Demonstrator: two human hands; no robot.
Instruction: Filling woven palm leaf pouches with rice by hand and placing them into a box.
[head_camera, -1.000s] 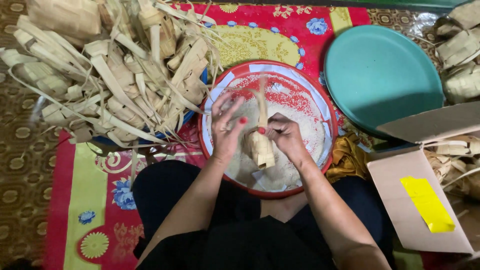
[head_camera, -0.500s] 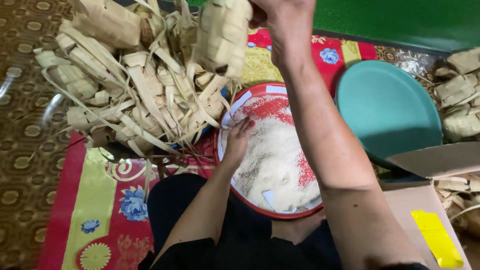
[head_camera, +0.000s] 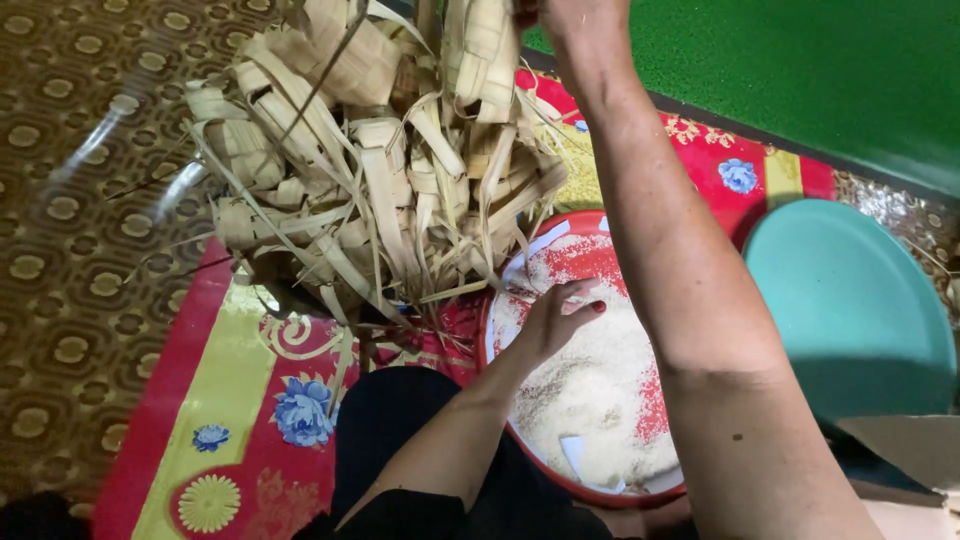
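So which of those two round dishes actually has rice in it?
The red-rimmed basin in the lap, where the left hand rests on the rice. The teal plate beside it holds none.

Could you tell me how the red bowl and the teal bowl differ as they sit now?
The red bowl holds pale rice, with the left hand resting in it; the teal bowl shows nothing inside. The red bowl sits right in front of the person, the teal bowl off to the right. Both are round and lie on the patterned mat.
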